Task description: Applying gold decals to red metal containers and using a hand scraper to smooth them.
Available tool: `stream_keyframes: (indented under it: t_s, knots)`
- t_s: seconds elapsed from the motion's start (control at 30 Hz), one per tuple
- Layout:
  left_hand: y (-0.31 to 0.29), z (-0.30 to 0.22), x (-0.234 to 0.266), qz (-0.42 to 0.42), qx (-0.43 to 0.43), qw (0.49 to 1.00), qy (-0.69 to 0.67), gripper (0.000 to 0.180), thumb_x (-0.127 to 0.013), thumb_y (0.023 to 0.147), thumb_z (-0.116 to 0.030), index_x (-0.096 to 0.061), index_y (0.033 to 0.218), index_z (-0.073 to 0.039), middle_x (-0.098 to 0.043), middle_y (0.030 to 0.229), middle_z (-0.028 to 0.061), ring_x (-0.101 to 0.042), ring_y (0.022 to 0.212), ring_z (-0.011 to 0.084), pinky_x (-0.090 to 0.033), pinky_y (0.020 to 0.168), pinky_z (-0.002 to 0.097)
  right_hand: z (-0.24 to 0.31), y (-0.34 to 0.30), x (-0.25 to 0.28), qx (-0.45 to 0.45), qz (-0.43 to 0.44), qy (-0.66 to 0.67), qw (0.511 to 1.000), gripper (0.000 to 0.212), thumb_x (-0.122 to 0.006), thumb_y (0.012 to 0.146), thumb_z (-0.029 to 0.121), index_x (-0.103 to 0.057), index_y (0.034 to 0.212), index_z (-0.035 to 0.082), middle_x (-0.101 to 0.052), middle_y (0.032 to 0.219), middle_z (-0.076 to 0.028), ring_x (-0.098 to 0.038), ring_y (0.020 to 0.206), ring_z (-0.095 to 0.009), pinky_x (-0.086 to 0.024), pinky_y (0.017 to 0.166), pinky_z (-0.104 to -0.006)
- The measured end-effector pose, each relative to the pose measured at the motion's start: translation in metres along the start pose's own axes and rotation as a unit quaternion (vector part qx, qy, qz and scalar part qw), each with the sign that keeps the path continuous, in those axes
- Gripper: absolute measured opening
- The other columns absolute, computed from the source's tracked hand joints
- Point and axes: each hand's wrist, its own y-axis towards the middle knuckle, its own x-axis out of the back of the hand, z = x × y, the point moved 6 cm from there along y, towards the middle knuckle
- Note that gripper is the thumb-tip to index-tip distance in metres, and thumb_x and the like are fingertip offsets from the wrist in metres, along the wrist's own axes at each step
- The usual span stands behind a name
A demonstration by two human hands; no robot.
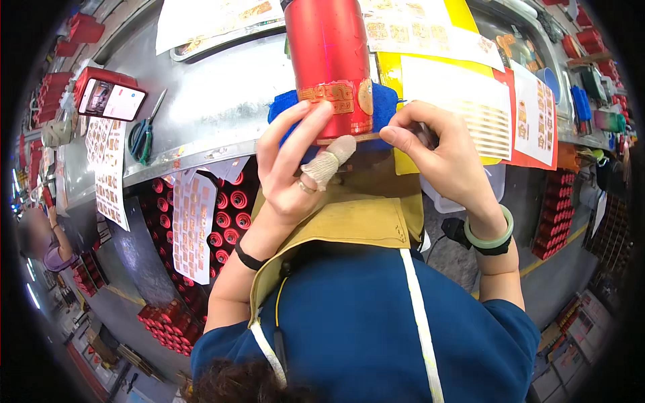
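A shiny red metal bottle (pixel 329 50) lies with its base toward me on a blue cloth (pixel 386 104). Gold ornamental stickers (pixel 336 97) cover its side near the base. My left hand (pixel 289 161) grips that end, two fingers laid over the stickers and the thumb, in a beige fabric finger cover (pixel 329 161), at the base rim. A thin gold strip (pixel 368 137) runs along the rim toward my right hand (pixel 440 144), whose thumb and forefinger are pinched together at its end. The right hand's other fingers are curled and partly hidden.
White sheets with gold stripes (pixel 463 111) and gold stickers (pixel 410 27) lie right and behind, over yellow and red sheets. At left are a phone (pixel 111 99), green-handled scissors (pixel 141 141) and a sticker sheet (pixel 107 168) hanging over the table edge. Red cylinders (pixel 228 218) stand below.
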Motion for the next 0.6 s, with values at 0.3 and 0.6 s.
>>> stream_keyframes:
  t_s: [0.3, 0.6]
  knots:
    - [-0.023, 0.027, -0.010, -0.102, 0.109, 0.980, -0.134, 0.039, -0.085, 0.078, 0.003, -0.068, 0.114, 0.005, -0.074, 0.118, 0.0191, -0.072, 0.106, 0.0377, -0.061, 0.089, 0.0412, 0.006, 0.000, -0.001, 0.004, 0.009, 0.027, 1.000, 0.022, -0.075, 0.094, 0.017, -0.068, 0.087, -0.003, -0.062, 0.069, -0.009, -0.053, 0.062, -0.018, -0.044, 0.061, -0.0333]
    - [0.000, 0.002, -0.003, -0.015, -0.010, 1.000, 0.000, 0.030, -0.082, 0.082, 0.000, -0.073, 0.109, -0.010, -0.070, 0.126, 0.0144, -0.070, 0.110, 0.0352, -0.061, 0.087, 0.0412, -0.002, 0.002, -0.005, -0.003, 0.011, 0.031, 0.999, 0.022, -0.075, 0.093, 0.017, -0.069, 0.087, -0.003, -0.066, 0.073, -0.011, -0.058, 0.064, -0.020, -0.047, 0.063, -0.0344]
